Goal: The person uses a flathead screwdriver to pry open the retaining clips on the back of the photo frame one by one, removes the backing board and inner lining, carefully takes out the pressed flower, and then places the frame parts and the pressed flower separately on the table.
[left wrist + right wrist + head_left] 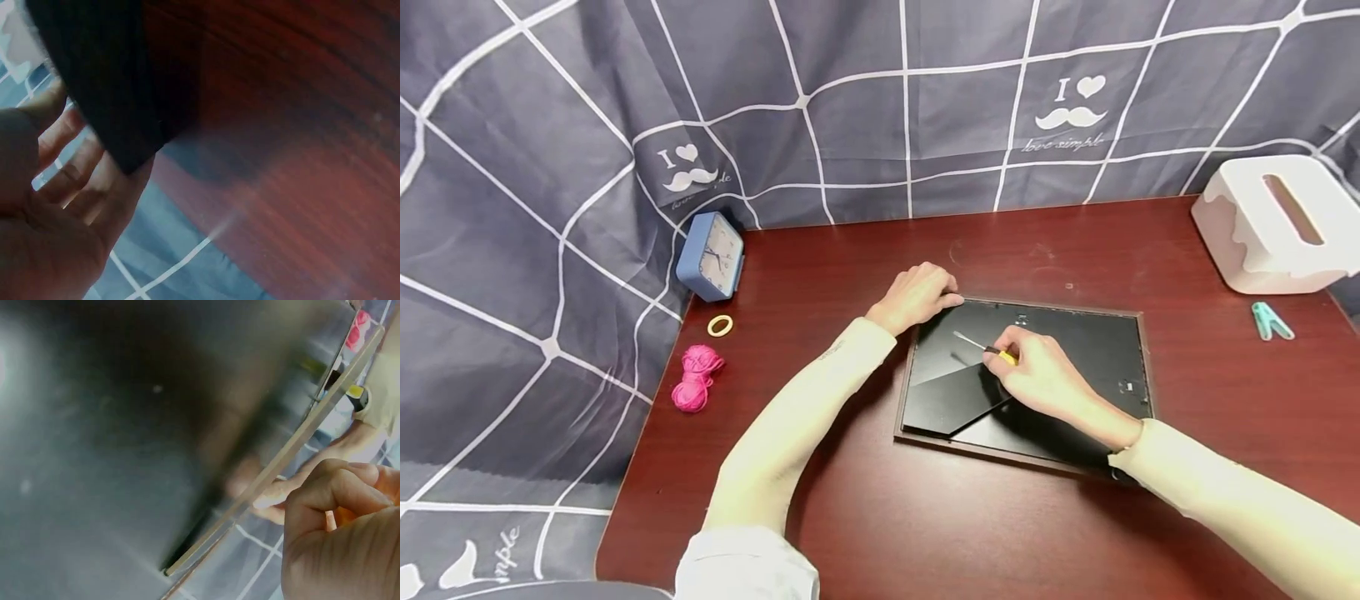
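Note:
A dark picture frame (1097,358) lies face down on the red-brown table (880,500), its black fold-out stand (951,400) showing on the back. My left hand (917,296) rests on the frame's far left corner with relaxed fingers. In the left wrist view those fingers (69,169) lie along the black corner (112,81). My right hand (1030,371) grips a small yellow-handled screwdriver (973,342), whose thin shaft points up and left over the frame's back. In the right wrist view the shaft (275,465) crosses the backing (125,437) beside my curled right hand (344,537).
A blue alarm clock (711,256), a yellow ring (720,325) and a pink bundle of yarn (695,379) sit along the table's left edge. A white tissue box (1277,221) and a green clip (1270,321) lie at the far right. A grey checked cloth (850,100) hangs behind.

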Demonstrator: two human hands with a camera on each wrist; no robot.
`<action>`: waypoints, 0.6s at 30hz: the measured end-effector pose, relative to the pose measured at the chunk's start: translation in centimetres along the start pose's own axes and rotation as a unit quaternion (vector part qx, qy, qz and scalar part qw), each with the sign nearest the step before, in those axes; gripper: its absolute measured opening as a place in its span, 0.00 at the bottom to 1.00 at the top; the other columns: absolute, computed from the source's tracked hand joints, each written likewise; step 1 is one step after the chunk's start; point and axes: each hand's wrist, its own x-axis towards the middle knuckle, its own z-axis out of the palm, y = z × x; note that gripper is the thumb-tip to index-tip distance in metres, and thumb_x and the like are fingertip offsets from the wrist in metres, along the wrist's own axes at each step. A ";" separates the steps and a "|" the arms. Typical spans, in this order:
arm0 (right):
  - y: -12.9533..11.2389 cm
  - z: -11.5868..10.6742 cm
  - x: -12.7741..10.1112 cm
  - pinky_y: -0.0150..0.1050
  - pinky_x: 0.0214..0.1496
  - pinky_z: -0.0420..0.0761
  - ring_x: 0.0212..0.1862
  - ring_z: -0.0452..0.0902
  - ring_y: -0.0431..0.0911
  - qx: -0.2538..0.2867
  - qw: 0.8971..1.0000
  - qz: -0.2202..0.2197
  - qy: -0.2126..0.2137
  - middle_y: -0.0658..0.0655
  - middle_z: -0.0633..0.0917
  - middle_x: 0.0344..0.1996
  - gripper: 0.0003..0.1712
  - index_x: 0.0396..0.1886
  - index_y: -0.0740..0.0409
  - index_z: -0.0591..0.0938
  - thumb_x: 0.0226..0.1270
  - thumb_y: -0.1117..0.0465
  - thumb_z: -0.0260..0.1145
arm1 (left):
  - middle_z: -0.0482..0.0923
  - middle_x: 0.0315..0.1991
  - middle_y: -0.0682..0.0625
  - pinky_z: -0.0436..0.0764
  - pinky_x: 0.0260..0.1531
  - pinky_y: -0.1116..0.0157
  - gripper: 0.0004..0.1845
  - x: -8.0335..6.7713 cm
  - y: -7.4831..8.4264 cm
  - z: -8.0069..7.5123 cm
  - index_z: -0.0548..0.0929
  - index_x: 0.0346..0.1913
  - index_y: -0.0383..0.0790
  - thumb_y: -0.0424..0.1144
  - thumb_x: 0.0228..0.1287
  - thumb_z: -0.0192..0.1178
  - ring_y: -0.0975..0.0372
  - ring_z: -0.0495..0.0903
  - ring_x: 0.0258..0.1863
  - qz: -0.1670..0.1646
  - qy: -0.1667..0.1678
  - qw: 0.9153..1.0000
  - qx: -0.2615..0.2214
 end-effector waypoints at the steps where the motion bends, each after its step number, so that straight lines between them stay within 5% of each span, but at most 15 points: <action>1: 0.1 0.0 0.0 0.38 0.35 0.74 0.30 0.76 0.44 0.000 1.000 0.000 0.000 0.51 0.82 0.23 0.09 0.43 0.57 0.85 0.77 0.56 0.67 | 0.92 0.44 0.55 0.91 0.42 0.55 0.14 0.2 -0.1 0.0 0.94 0.45 0.52 0.55 0.79 0.65 0.57 0.89 0.44 -0.003 -0.001 1.000 0.003; 7: 0.2 -0.1 0.1 0.39 0.34 0.72 0.29 0.74 0.45 0.002 1.000 -0.002 -0.004 0.52 0.79 0.23 0.08 0.44 0.58 0.85 0.77 0.57 0.66 | 0.88 0.30 0.53 0.88 0.34 0.51 0.19 -1.0 -0.4 -0.6 0.88 0.26 0.51 0.54 0.76 0.69 0.54 0.88 0.34 -0.012 0.015 0.999 0.032; 12: -0.1 -0.4 0.1 0.39 0.36 0.73 0.31 0.75 0.45 0.003 1.000 -0.005 -0.004 0.52 0.79 0.23 0.08 0.44 0.58 0.84 0.78 0.57 0.66 | 0.91 0.32 0.52 0.91 0.40 0.47 0.15 -3.4 -1.3 -1.0 0.93 0.29 0.50 0.52 0.75 0.70 0.51 0.89 0.36 -0.025 0.027 0.999 0.025; 16: -0.4 -0.7 0.2 0.39 0.37 0.73 0.31 0.74 0.45 0.003 1.000 -0.011 -0.008 0.51 0.79 0.23 0.08 0.44 0.58 0.84 0.78 0.57 0.67 | 0.92 0.33 0.57 0.90 0.36 0.49 0.13 -4.3 -3.8 0.8 0.95 0.34 0.55 0.54 0.76 0.69 0.55 0.88 0.34 -0.023 0.029 0.999 0.017; 18: -0.5 -0.8 0.2 0.39 0.38 0.73 0.31 0.74 0.45 0.001 1.000 -0.017 -0.008 0.51 0.79 0.23 0.08 0.44 0.58 0.84 0.78 0.57 0.67 | 0.93 0.36 0.56 0.91 0.37 0.51 0.12 -5.5 -3.7 0.6 0.97 0.38 0.55 0.52 0.77 0.68 0.56 0.89 0.35 -0.023 0.022 0.999 0.016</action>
